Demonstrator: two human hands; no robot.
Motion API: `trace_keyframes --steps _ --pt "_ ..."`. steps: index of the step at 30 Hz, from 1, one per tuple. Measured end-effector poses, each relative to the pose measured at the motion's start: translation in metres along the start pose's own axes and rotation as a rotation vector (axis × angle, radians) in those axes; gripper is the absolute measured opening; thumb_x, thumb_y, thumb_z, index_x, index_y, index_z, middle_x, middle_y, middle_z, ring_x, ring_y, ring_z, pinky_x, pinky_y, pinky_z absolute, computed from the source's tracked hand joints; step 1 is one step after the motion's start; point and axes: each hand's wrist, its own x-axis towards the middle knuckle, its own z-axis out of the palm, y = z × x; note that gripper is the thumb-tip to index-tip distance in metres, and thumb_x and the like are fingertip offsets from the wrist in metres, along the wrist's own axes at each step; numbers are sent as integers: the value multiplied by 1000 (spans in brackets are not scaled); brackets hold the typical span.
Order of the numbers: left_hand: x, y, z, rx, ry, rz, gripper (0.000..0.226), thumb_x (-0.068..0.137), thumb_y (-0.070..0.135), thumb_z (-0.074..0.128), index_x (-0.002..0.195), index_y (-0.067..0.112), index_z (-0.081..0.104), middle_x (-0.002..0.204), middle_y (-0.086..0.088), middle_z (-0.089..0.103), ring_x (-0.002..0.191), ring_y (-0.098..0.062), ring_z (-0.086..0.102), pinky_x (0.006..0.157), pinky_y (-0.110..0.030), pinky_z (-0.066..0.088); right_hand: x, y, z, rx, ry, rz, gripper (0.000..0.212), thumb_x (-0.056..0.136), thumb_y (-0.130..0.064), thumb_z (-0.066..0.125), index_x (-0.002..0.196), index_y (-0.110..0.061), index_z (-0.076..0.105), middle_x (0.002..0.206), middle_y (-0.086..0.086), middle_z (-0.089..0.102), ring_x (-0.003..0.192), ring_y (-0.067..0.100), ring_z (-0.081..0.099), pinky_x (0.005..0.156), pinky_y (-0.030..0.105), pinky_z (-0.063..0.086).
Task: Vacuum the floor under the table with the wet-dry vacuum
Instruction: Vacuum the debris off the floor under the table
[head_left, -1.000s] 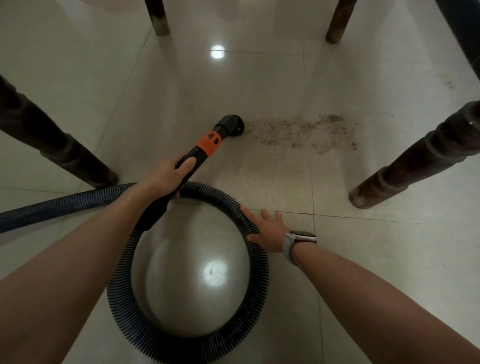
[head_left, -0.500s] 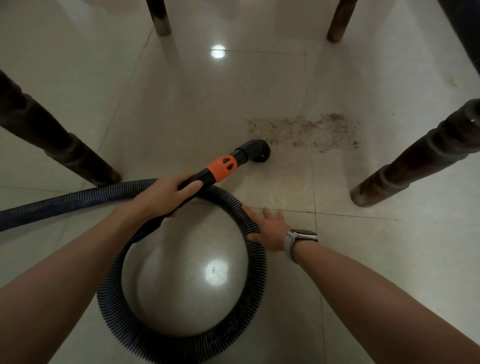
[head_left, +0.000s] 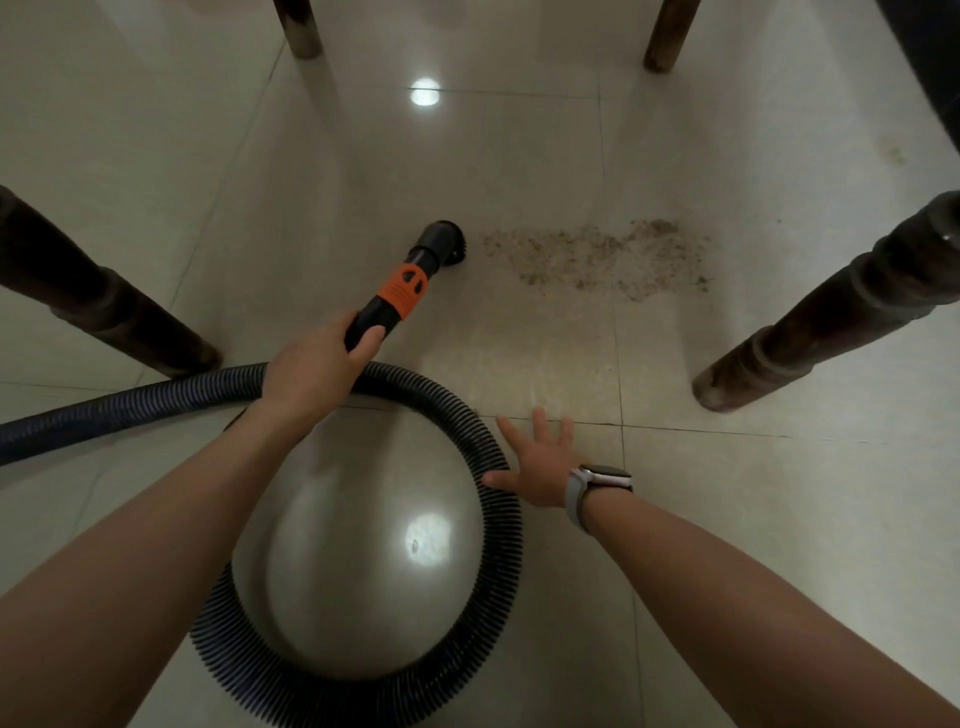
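Note:
My left hand (head_left: 311, 371) grips the black vacuum wand (head_left: 387, 304), which has an orange collar. Its black nozzle (head_left: 444, 244) sits on the pale tiled floor (head_left: 467, 156), just left of a patch of brown dirt (head_left: 597, 257). The ribbed dark hose (head_left: 498, 525) loops in a wide ring in front of me and runs off to the left. My right hand (head_left: 535, 467), with a watch on the wrist, lies flat on the floor, fingers spread, its thumb touching the hose loop.
Dark wooden table legs stand around the work area: one near left (head_left: 119, 322), one near right (head_left: 831, 322), and two at the far edge (head_left: 298, 26) (head_left: 667, 34). A dark object (head_left: 935, 67) fills the top right corner.
The nozzle has swung back from below the dirt patch to its left end, up and to the left. The hose loop shifted slightly. My right hand stayed flat on the floor.

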Motion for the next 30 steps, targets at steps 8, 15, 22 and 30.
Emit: trace_keyframes --steps 8,15,22,30 --pt "18 27 5 -167 -113 10 33 97 41 39 113 15 52 73 -2 53 61 -19 53 63 -37 47 9 1 4 -41 -30 -8 85 86 -66 44 150 -35 -2 155 17 -22 138 45 -24 113 62 -1" --pt "15 44 9 -213 -190 58 27 98 37 40 112 17 52 70 1 51 54 -14 50 50 -28 36 -3 0 -2 31 -36 -6 83 88 -61 47 151 -34 1 156 11 -23 137 46 -25 113 63 2" --pt "-16 16 7 -288 -253 28 31 96 40 43 122 26 53 65 -1 56 50 -18 55 50 -29 46 -19 -5 -14 23 -38 -11 78 91 -57 45 152 -25 9 157 14 -18 140 41 -22 113 57 -2" --pt "-40 21 8 -164 -266 116 30 93 43 48 114 23 54 66 3 57 50 -13 54 50 -26 42 -23 -42 -59 961 363 -39 44 99 -37 41 90 0 62 84 14 60 79 25 57 70 30 38"
